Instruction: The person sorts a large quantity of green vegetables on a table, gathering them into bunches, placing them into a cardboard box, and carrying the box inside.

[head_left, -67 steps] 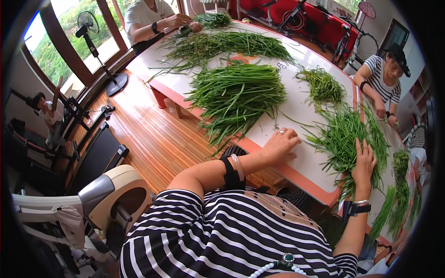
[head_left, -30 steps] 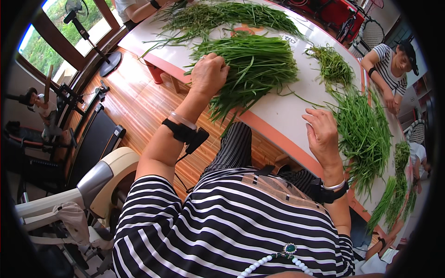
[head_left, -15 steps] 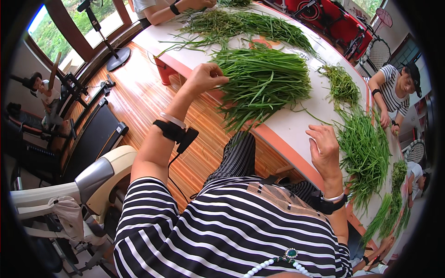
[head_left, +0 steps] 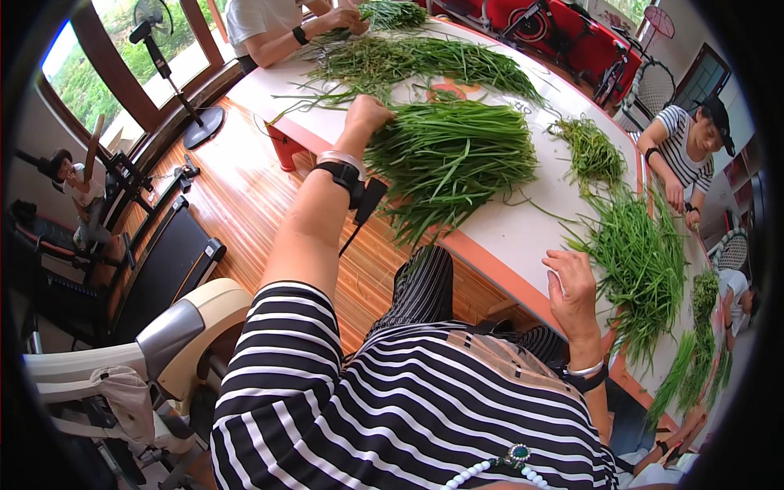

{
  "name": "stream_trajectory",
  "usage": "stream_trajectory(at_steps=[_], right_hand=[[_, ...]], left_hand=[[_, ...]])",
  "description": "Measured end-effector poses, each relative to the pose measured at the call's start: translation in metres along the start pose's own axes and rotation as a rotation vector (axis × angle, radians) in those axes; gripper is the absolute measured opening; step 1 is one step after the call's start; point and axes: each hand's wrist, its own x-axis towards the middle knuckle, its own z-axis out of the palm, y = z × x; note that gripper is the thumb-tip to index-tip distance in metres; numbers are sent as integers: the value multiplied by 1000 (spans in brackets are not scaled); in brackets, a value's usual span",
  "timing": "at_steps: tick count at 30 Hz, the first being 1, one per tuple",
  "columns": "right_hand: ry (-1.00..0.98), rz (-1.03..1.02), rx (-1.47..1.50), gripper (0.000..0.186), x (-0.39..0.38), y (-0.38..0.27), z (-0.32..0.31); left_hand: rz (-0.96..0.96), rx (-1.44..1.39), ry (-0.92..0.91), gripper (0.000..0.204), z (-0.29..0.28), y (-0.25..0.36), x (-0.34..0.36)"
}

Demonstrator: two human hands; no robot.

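One thick leaf heap (head_left: 461, 163): long, slender, green.

One view, from the wearer's head: left lens of a side-by-side fisheye pair. From where I stand, it points steeply down and ahead, across the tabletop (head_left: 514, 216). Nearest to the lens: the beaded necklace (head_left: 478, 472) and striped shirt (head_left: 384, 400), along the lower edge. Left hand (head_left: 367, 116) and right hand (head_left: 573, 294) sit farther out, in middle range. Windows (head_left: 82, 90) upper left, well off. Coverage very wide; straight edges bow toward a dark round rim.
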Motion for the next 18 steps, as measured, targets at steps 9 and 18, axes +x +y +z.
stream_trajectory(at_steps=[9, 18], right_hand=[[4, 50, 37, 25, -7, 12, 1], [72, -2, 41, 23, -6, 21, 3]], left_hand=[[-148, -812, -63, 12, -46, -23, -12], [287, -1380, -296, 13, -82, 0, 12]])
